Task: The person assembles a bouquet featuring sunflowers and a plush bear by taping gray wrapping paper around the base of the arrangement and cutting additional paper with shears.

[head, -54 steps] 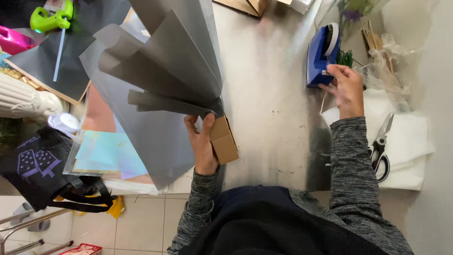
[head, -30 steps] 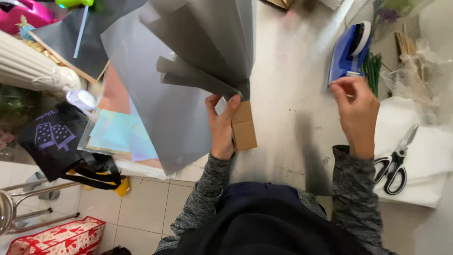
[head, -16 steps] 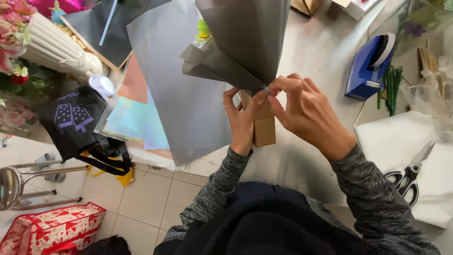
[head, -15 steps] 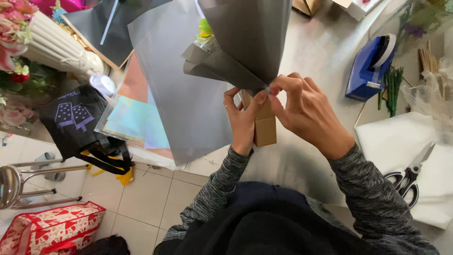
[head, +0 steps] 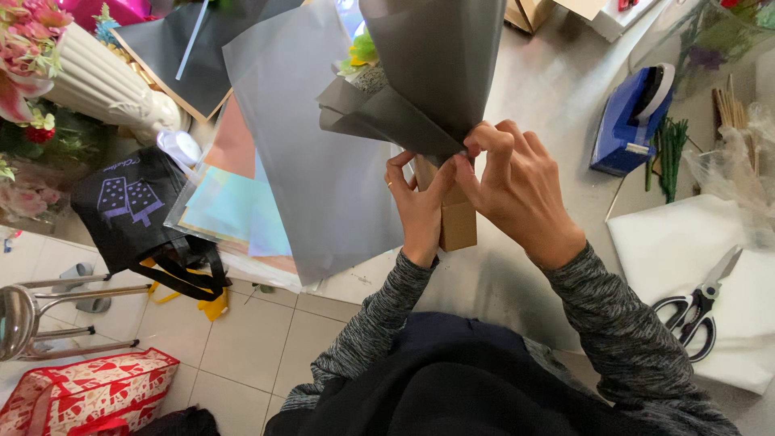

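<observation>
You're at the bind-the-neck stage: your left hand [head: 420, 206] is clamped around the gathered base of the grey paper wrap [head: 428, 73], right above the little brown cardboard box [head: 458, 222] on the table [head: 525, 274], while your right hand [head: 517, 190] pinches thumb and forefinger together at that same gather, maybe on a bit of tape, too small to tell. My guess is the next move needs a firm squeeze so the folds don't fan out. Container-wise, the white ribbed vase [head: 97, 81] holds pink flowers [head: 28, 36], and the blue tape dispenser [head: 634, 121] sits near your right
</observation>
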